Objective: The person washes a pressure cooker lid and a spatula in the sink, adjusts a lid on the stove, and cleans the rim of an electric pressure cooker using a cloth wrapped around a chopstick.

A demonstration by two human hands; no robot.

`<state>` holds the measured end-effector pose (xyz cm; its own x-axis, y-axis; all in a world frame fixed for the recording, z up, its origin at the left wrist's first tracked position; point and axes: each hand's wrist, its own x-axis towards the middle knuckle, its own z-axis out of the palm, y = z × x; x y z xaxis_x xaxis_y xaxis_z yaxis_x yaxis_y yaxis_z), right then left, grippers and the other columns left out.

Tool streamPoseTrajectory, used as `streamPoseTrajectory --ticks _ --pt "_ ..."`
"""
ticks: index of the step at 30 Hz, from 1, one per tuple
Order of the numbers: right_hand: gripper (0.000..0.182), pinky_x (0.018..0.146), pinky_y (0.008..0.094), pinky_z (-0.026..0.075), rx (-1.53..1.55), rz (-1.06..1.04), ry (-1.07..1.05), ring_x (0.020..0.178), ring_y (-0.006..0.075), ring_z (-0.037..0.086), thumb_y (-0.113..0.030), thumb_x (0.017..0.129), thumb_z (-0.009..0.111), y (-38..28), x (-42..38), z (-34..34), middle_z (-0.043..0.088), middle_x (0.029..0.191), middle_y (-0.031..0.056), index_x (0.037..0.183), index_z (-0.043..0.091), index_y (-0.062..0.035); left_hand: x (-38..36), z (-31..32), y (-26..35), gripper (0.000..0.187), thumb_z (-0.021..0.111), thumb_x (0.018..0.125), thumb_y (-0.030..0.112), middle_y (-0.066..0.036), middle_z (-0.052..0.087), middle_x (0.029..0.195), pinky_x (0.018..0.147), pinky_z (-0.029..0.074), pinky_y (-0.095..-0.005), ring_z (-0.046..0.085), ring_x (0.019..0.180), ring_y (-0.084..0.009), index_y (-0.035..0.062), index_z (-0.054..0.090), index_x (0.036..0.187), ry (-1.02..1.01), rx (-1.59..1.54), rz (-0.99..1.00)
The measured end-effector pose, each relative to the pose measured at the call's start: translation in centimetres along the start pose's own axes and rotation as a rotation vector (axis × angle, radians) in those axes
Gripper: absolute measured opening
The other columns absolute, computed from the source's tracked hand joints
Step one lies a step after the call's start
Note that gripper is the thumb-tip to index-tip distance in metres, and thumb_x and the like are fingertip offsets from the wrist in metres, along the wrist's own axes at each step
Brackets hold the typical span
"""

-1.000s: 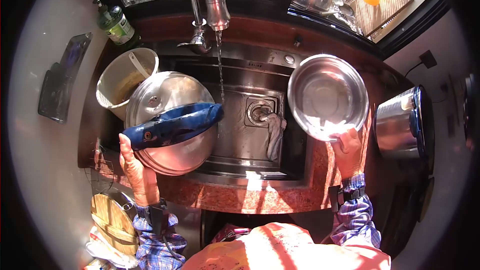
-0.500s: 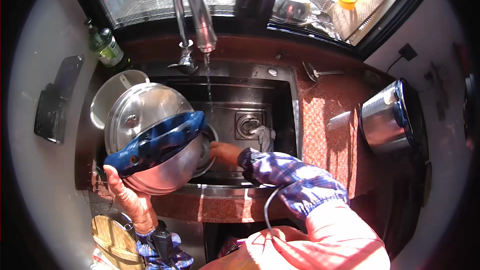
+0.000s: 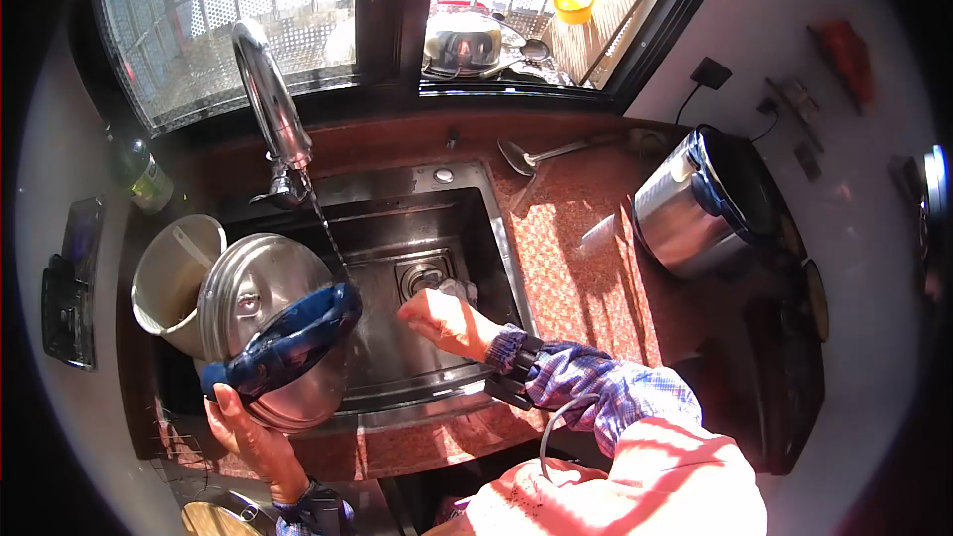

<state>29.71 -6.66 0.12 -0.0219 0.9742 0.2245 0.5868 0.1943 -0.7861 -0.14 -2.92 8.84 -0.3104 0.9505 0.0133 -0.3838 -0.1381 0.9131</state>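
A round metal pot lid (image 3: 303,399) with a thick blue handle (image 3: 288,339) is tilted over the left part of the sink (image 3: 397,342). My left hand (image 3: 253,442) holds it at the lower left end of the handle. Over the sink's right part, my right hand (image 3: 442,323) is closed, its fingers curled; whatever they may hold is hidden. Behind it a greyish cloth (image 3: 459,290) lies near the drain (image 3: 422,273). A thin stream of water runs from the faucet (image 3: 273,104) beside the lid.
A whitish bucket (image 3: 159,273) stands left of the lid, below a green bottle (image 3: 149,179). Right of the sink, a metal spoon (image 3: 518,157) lies on the red counter (image 3: 566,238), and a large metal pot (image 3: 685,208) stands farther right.
My right hand has come away from the lid and moved right, over the sink. My left hand still holds the lid. The camera view has shifted, so the scene sits farther left.
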Motion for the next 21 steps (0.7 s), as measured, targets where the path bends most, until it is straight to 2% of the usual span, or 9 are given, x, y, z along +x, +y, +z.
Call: streamPoseTrajectory --ticks 4,7,10,11,14,15,16,18,21 --pt "0.046 0.086 0.0385 0.052 0.054 -0.103 0.004 0.101 0.0322 0.06 -0.005 0.082 0.065 -0.6 -0.9 0.7 0.056 0.114 0.0128 0.126 0.054 -0.0102 -1.3 1.7 0.4 0.035 0.062 0.096 0.031 -0.005 0.059 0.105 0.091 0.043 -0.0292 0.056 0.098 -0.013 0.0003 0.056 0.113 -0.192 0.167 0.083" --pt "0.08 0.1 0.039 0.046 0.091 -0.131 -0.043 0.123 0.037 0.047 -0.004 0.076 0.074 -3.4 -0.7 -0.1 0.042 0.135 0.0191 0.146 0.035 -0.011 -2.5 1.6 -0.5 0.041 0.064 0.094 0.029 -0.007 0.06 0.105 0.088 0.045 -0.0303 0.057 0.096 -0.0149 -0.0031 0.055 0.117 -0.203 0.298 0.019" --pt "0.089 0.103 0.0429 0.041 -0.005 -0.294 0.002 0.125 0.0375 0.045 -0.011 0.069 0.081 -5.6 -0.2 -2.3 0.044 0.133 0.019 0.145 0.036 -0.0099 -4.2 4.4 -1.0 0.042 0.063 0.094 0.032 -0.008 0.06 0.106 0.087 0.046 -0.0306 0.057 0.097 -0.0153 -0.0026 0.054 0.117 -0.152 0.312 -0.019" --pt "0.08 0.099 0.0446 0.042 -0.024 -0.341 0.014 0.118 0.0364 0.05 -0.02 0.07 0.081 -5.5 -0.2 -2.9 0.049 0.128 0.0181 0.139 0.042 -0.0089 -5.2 5.3 -0.5 0.047 0.062 0.095 0.039 -0.009 0.059 0.108 0.087 0.047 -0.0324 0.058 0.098 -0.0167 -0.0019 0.053 0.118 -0.271 0.176 -0.116" --pt "0.067 0.092 0.0452 0.044 -0.041 -0.341 0.018 0.106 0.0355 0.055 -0.027 0.074 0.078 -4.6 -0.1 -4.6 0.055 0.118 0.0162 0.131 0.048 -0.0081 -6.8 8.1 -0.9 0.053 0.059 0.094 0.049 -0.009 0.061 0.111 0.09 0.049 -0.0349 0.06 0.101 -0.0198 0.0006 0.056 0.116 -0.119 0.065 -0.264" --pt "0.057 0.088 0.0452 0.045 -0.146 -0.282 0.021 0.099 0.0349 0.056 -0.031 0.078 0.075 -5.9 -0.2 -6.3 0.058 0.107 0.0145 0.124 0.052 -0.0081 -7.4 9.1 -0.2 0.057 0.057 0.094 0.053 -0.01 0.061 0.115 0.093 0.048 -0.0366 0.06 0.105 -0.0209 0.0018 0.056 0.118 -0.201 0.043 -0.34" --pt "0.053 0.085 0.0452 0.045 -0.094 -0.375 0.058 0.098 0.0339 0.056 -0.031 0.079 0.074 -5.7 0.2 -7.5 0.058 0.103 0.0142 0.122 0.055 -0.0079 -7.4 9.8 -1.1 0.057 0.055 0.095 0.054 -0.009 0.062 0.118 0.097 0.046 -0.0374 0.059 0.108 -0.0201 0.0025 0.056 0.119 -0.217 -0.08 -0.411" --pt "0.049 0.086 0.0444 0.045 -0.286 -0.302 0.066 0.1 0.033 0.057 -0.03 0.078 0.074 -6.1 -0.6 -10.0 0.059 0.106 0.0123 0.118 0.058 -0.0076 -7.2 10.4 -3.3 0.058 0.051 0.095 0.056 -0.007 0.062 0.122 0.1 0.043 -0.0377 0.059 0.111 -0.0196 0.0046 0.057 0.121 -0.249 -0.174 -0.514" --pt "0.05 0.085 0.0437 0.045 -0.381 -0.339 0.17 0.095 0.0314 0.059 -0.028 0.076 0.075 -5.1 -2.0 -14.1 0.061 0.1 0.0096 0.118 0.059 -0.0082 -7.5 11.7 -6.1 0.06 0.045 0.097 0.059 -0.006 0.061 0.123 0.1 0.042 -0.0358 0.056 0.115 -0.0182 0.008 0.054 0.128 -0.483 -0.188 -0.667"
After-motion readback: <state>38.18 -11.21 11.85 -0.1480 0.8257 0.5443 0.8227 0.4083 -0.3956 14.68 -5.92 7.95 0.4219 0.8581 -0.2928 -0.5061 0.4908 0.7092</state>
